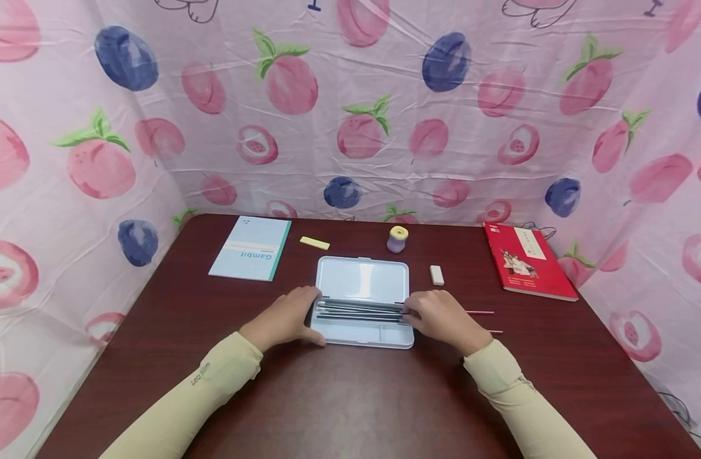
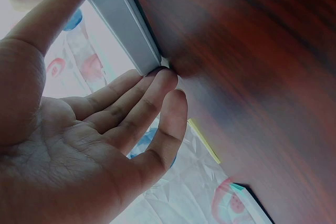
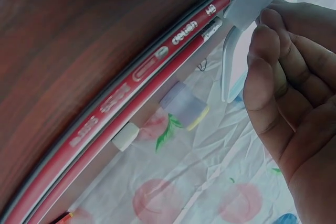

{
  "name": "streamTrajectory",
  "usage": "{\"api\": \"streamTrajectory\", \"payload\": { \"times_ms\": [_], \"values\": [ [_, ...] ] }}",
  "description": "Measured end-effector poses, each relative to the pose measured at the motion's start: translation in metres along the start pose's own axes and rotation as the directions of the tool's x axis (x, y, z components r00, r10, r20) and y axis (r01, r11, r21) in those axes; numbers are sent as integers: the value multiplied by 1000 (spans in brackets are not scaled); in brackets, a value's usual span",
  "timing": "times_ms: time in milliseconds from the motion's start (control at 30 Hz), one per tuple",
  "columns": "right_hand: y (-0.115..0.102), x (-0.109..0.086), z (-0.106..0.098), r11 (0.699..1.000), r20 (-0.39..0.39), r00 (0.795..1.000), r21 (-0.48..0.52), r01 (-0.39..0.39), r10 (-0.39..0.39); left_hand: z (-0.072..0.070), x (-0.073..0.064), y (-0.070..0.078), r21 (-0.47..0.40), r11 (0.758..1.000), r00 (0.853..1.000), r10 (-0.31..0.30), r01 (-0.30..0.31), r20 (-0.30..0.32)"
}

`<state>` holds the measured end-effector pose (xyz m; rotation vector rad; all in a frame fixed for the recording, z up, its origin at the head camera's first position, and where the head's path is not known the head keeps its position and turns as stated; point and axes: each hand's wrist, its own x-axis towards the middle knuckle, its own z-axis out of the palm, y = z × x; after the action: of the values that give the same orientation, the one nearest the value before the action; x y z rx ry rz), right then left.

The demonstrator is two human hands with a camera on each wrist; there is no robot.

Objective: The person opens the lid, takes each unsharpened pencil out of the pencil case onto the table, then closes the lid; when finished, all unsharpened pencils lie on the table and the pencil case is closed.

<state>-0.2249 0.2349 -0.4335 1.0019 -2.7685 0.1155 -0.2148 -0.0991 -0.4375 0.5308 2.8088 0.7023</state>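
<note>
A pale blue pencil case (image 1: pixel 339 333) lies opened flat, its lid (image 1: pixel 339 277) on the far side. Several dark pencils (image 1: pixel 356 310) lie lengthwise in its base. My left hand (image 1: pixel 284 319) holds the case's left end, thumb at the near corner and fingers at the far side. In the left wrist view its fingertips (image 2: pixel 167 80) meet the case's corner. At the right end, my right hand (image 1: pixel 439 315) pinches the pencils' ends with curled fingers; the right wrist view hides the grip. Red pencils (image 3: pixel 121 98) marked HB lie on the table beside this hand.
Behind the case stand a purple and yellow pot-shaped object (image 1: pixel 397 240) and a yellow strip (image 1: pixel 315 243). A white eraser (image 1: pixel 436 275) lies right of the lid. A pale notebook (image 1: pixel 250 248) lies at left, a red book (image 1: pixel 528 261) at right. Fruit-print cloth (image 1: pixel 350 172) surrounds the table.
</note>
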Motion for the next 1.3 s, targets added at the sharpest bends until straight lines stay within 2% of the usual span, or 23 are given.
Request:
{"api": "streamTrajectory", "payload": {
  "times_ms": [400, 667, 1300],
  "values": [
    [7, -12, -8, 998, 5, 998, 27, -60, 59, -1, -2, 1, -12, 1000, 1000, -4, 4, 0],
    [22, -26, -9, 996, -35, 996, 37, -80, 81, 0, -1, 0, -13, 1000, 1000, -8, 8, 4],
    [52, -57, -22, 980, -33, 983, 80, -180, 183, 0, 0, 0, -5, 1000, 1000, -6, 6, 8]
  ]
}}
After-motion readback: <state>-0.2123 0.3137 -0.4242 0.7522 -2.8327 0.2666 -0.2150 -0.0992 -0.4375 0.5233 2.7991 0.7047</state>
